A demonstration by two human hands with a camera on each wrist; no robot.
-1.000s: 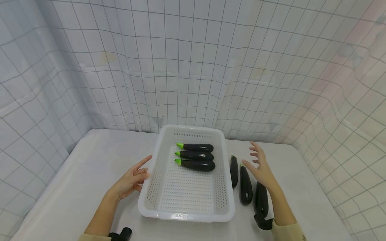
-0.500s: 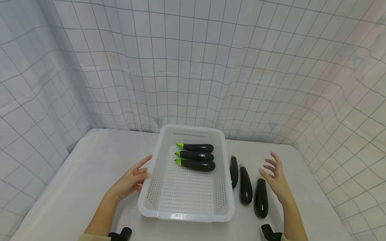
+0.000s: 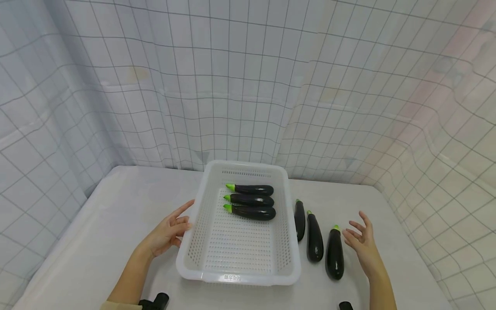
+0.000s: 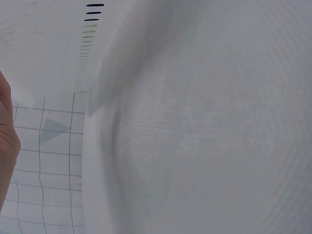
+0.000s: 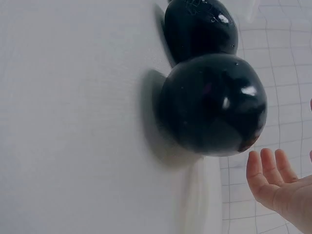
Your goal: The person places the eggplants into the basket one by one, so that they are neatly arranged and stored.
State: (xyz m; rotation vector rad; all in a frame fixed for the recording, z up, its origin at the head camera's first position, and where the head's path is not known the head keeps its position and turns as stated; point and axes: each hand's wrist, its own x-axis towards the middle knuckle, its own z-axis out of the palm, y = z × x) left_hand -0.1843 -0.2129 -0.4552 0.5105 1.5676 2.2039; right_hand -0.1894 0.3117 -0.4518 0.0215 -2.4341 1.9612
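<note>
Three dark eggplants with green stems, such as the nearest eggplant point(image 3: 253, 212), lie side by side in a white plastic basket point(image 3: 242, 279). My left hand point(image 3: 166, 234) rests against the basket's left side, index finger extended along the rim. Three more eggplants are on the table to the basket's right: one eggplant point(image 3: 300, 220) beside the wall, a middle eggplant point(image 3: 315, 237), and the rightmost eggplant point(image 3: 335, 254). Just right of that last one, my right hand point(image 3: 362, 243) hovers with fingers spread and nothing in them. The right wrist view shows its rounded end point(image 5: 212, 105) close up.
A white cloth covers the table point(image 3: 128, 206). Behind it and along both sides hangs a white checked curtain point(image 3: 248, 86). Black wrist straps point(image 3: 155, 300) sit at the lower edge of the head view.
My right hand has moved right and toward me, from above the eggplants to beside the rightmost one. The left hand, basket and eggplants stay in place.
</note>
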